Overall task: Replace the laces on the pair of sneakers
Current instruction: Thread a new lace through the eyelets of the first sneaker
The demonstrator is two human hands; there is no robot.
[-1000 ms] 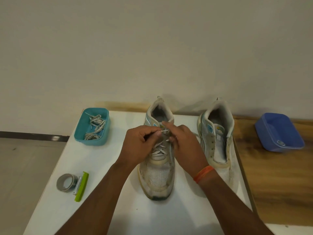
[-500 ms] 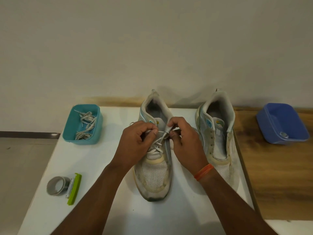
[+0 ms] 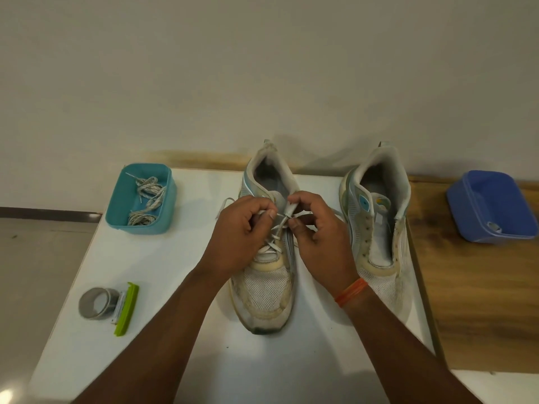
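Note:
Two worn white sneakers stand toes toward me on the white table (image 3: 163, 287). The left sneaker (image 3: 267, 293) has a white lace (image 3: 274, 240) crossed through its lower eyelets. My left hand (image 3: 242, 237) pinches the lace at the upper left eyelets. My right hand (image 3: 318, 237) pinches the other lace end beside the tongue, near the top right eyelet. The right sneaker (image 3: 376, 228) has bare eyelets and no lace. Loose lace ends trail on the table to either side of the left sneaker.
A teal tub (image 3: 116, 211) at the back left holds old grey laces (image 3: 147, 199). A grey tape roll (image 3: 94, 303) and a green-handled tool (image 3: 125, 309) lie front left. A blue tub (image 3: 472, 211) sits on the wooden surface (image 3: 481, 301) to the right.
Both hands have shifted slightly up the left sneaker toward its top eyelets. The view has tilted so the scene sits a little lower and to the left.

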